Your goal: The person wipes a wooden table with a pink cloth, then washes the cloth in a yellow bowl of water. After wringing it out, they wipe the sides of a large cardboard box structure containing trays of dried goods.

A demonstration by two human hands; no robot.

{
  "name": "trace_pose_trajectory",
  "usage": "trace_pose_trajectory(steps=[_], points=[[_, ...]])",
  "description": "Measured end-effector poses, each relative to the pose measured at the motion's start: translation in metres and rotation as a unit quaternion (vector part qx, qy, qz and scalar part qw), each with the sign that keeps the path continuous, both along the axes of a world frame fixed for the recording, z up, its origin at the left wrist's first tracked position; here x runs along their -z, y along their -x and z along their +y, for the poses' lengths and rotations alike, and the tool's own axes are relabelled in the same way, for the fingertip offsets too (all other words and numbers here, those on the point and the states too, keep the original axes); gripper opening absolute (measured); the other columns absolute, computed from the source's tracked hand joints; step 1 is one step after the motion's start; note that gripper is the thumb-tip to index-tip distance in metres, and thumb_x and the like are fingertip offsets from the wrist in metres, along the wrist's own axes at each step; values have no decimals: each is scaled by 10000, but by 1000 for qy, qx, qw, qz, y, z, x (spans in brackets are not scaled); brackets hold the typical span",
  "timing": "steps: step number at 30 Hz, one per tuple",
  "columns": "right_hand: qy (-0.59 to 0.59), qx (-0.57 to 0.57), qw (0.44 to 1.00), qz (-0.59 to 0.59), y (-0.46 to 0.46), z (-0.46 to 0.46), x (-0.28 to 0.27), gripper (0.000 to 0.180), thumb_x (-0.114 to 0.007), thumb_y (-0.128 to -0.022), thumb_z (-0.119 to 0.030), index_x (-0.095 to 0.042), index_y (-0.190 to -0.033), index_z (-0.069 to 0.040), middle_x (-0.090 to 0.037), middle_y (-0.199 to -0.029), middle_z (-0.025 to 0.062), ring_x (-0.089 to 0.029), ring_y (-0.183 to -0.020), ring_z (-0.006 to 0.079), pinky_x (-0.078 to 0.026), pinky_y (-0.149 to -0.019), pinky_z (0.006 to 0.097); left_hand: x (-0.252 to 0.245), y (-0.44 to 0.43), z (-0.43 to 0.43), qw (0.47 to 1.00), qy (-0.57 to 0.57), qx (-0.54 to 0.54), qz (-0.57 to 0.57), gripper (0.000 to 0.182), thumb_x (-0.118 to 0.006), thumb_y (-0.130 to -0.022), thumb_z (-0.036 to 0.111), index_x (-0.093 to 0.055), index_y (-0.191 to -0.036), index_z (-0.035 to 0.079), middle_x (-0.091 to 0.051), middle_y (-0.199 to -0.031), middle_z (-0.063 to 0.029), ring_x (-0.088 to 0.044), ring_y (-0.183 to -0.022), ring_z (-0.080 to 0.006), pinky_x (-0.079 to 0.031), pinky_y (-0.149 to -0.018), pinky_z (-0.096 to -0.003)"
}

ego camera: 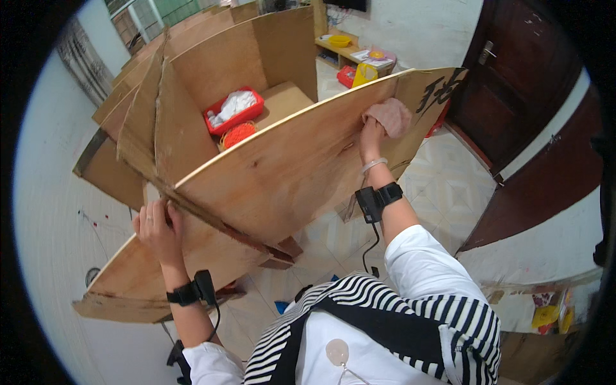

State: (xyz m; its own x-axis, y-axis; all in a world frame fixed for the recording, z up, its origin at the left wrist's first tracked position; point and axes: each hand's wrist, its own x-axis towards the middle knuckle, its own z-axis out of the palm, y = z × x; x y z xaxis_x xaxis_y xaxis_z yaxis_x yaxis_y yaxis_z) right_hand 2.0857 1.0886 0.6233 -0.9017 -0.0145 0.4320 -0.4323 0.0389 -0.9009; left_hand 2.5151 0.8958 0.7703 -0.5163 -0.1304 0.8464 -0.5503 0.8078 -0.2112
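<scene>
My right hand (373, 137) holds a pink cloth (392, 117) against the face of a large plywood panel (288, 163), near its upper right end, where cardboard with black painted writing joins it. At the left, my left hand (161, 228) has its fingers curled over the edge of the panel, beside a long cardboard strip (216, 221) that crosses it. Behind the panel, a red plastic basket (243, 114) with white cloth or bags in it and a bundle of orange-red netting or cord (239, 135) lie between upright cardboard partitions (216, 65).
More cardboard partitions stand behind at the upper left, near a white wall (53, 192). A low wooden shelf (346, 48) with yellow and red containers is at the back. A dark wooden door (519, 72) stands at the right above the tiled floor (442, 178).
</scene>
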Motion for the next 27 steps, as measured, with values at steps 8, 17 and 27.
trace_pose_trajectory(steps=[8, 17, 27], points=[[-395, -44, 859, 323, -164, -18, 154, 363, -456, -971, -160, -472, -1269, 47, -523, -1279, 201, -471, -1208, 357, -349, -1033, 427, -1, -2, 3, 1000, -3, -26, -12, 56, -625, -806, 130, -602, -839, 91, -590, -763, -48, -568, -740, -229, -406, -726, -350], [-448, -161, 807, 350, -142, -45, 67, 294, -537, -901, -102, -543, -1153, 51, -568, -1199, 169, -548, -1106, 331, -376, -1011, 471, -6, -2, 4, 1000, 2, -15, -1, 59, -639, -768, 143, -598, -803, 120, -590, -744, -22, -574, -738, -210, -404, -702, -344], [-101, -417, 773, 466, -301, -86, 8, 471, -660, -826, -337, -547, -1215, -97, -524, -1224, 143, -450, -1222, 341, -365, -999, 475, -12, -11, -3, 997, -35, 57, -39, 115, -604, -772, 143, -597, -883, 116, -604, -820, -21, -579, -779, -205, -414, -745, -353]])
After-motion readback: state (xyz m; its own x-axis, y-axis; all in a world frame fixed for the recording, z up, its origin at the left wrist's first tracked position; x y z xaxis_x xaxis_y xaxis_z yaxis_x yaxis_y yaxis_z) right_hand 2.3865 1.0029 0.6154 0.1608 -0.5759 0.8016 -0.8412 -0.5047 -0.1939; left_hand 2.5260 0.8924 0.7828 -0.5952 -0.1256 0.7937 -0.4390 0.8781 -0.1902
